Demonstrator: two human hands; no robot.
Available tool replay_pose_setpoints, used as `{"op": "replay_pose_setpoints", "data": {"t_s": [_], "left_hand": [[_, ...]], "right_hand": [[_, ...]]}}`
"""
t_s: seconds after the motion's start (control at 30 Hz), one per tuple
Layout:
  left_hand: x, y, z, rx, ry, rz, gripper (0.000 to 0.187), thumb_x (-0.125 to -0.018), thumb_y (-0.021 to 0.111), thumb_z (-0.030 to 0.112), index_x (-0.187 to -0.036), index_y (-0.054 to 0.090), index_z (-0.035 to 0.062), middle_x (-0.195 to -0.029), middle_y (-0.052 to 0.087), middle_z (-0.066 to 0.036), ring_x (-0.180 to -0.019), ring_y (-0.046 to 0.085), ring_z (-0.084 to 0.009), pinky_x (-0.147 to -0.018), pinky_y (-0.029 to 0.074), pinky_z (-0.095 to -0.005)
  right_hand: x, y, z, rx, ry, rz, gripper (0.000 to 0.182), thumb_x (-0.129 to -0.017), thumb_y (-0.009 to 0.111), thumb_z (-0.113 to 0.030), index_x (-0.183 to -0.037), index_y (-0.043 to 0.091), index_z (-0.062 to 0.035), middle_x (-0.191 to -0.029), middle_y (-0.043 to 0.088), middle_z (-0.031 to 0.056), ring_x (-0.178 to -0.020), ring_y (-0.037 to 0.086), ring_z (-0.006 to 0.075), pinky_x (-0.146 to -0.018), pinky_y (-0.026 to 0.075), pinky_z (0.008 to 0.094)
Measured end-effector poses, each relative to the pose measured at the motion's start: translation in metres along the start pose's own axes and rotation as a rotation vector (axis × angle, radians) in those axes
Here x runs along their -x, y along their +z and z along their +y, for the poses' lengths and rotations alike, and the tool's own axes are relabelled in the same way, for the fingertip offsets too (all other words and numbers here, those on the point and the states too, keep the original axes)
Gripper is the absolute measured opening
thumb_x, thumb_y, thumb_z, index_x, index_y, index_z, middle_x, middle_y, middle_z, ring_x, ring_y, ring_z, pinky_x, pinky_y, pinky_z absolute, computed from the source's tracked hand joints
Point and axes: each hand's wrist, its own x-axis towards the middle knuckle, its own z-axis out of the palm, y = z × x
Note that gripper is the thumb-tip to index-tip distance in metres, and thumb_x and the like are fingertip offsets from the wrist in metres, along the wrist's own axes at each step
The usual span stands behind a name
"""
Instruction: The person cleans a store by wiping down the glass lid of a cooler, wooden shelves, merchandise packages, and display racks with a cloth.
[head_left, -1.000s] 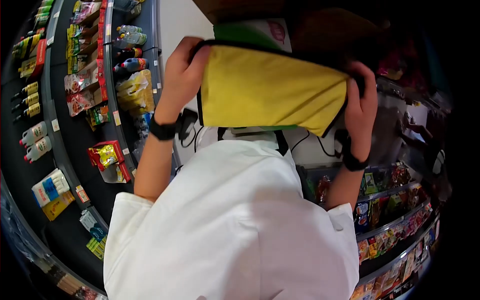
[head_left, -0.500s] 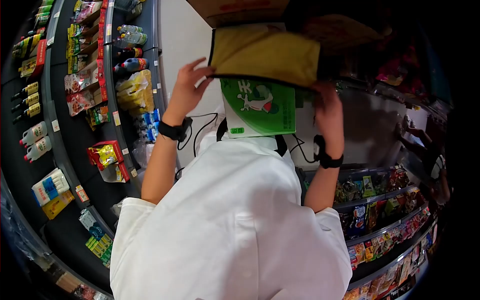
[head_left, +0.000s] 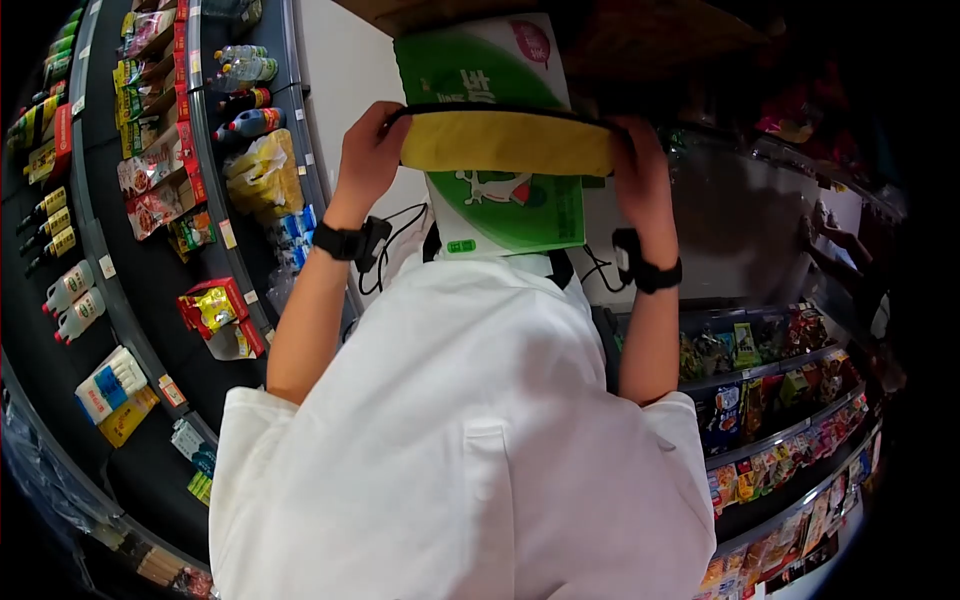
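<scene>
A yellow cloth (head_left: 505, 143) with a dark edge is stretched level across a green and white box (head_left: 530, 215). At its left end my left hand (head_left: 370, 155) pinches the cloth between thumb and fingers. The cloth's right end is in my right hand (head_left: 642, 165), whose fingertips are partly hidden in shadow. Printed patterns on the box show above and below the cloth, and the box's lower edge is close to my white shirt (head_left: 420, 400). Both wrists wear black bands.
Shelves with bottles (head_left: 250, 70), packets and a yellow bag (head_left: 262, 175) stand on the left. More shelves of snacks (head_left: 760, 460) are at the lower right. Brown cardboard (head_left: 380, 14) is at the top. Another person's arm (head_left: 845, 240) shows at the far right.
The yellow cloth has narrowed into a band and now lies lower relative to the box, exposing the box's upper part. My hands have shifted slightly left and up, with the cloth's ends.
</scene>
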Motion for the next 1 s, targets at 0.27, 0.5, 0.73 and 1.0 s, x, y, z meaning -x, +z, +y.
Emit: {"op": "replay_pose_setpoints", "data": {"t_s": [0.27,0.5,0.73,1.0], "left_hand": [[0.015,0.004,-0.021,-0.183,-0.087,0.057,0.02,-0.097,0.064,0.012,-0.109,0.065,-0.0034,-0.09,0.07,-0.014,-0.07,0.064,-0.0169,-0.066,0.052,-0.0295],[0.046,0.049,0.023,-0.526,0.444,-0.178,0.049,-0.086,0.07,0.011,-0.133,0.058,0.0046,-0.143,0.051,-0.02,-0.138,0.043,-0.0412,-0.114,0.034,-0.0523],[0.032,0.059,0.015,-0.863,0.466,-0.313,0.069,-0.092,0.066,0.03,-0.152,0.041,0.0071,-0.16,0.031,-0.022,-0.149,0.024,-0.0444,-0.12,0.02,-0.0555],[-0.012,0.049,0.005,-0.904,0.575,-0.229,0.065,-0.095,0.063,0.031,-0.153,0.041,0.0112,-0.159,0.032,-0.021,-0.147,0.028,-0.0423,-0.12,0.022,-0.0525]], "right_hand": [[-0.013,0.03,0.027,0.156,0.206,-0.05,0.037,-0.099,0.053,-0.011,-0.135,0.053,-0.0038,-0.128,0.06,0.0215,-0.117,0.06,0.0353,-0.101,0.045,0.0425],[0.027,0.075,-0.047,0.588,0.002,-0.123,0.066,-0.094,0.061,-0.031,-0.153,0.038,-0.0105,-0.161,0.029,0.0203,-0.146,0.028,0.0453,-0.11,0.025,0.0707],[0.013,0.102,-0.042,0.644,0.022,-0.208,0.082,-0.095,0.059,-0.044,-0.159,0.025,-0.005,-0.165,0.013,0.0263,-0.151,0.007,0.0534,-0.114,0.014,0.0717],[-0.036,0.111,-0.02,0.678,-0.153,-0.154,0.079,-0.097,0.056,-0.045,-0.157,0.027,-0.002,-0.162,0.018,0.0287,-0.145,0.015,0.0617,-0.107,0.023,0.0767]]}}
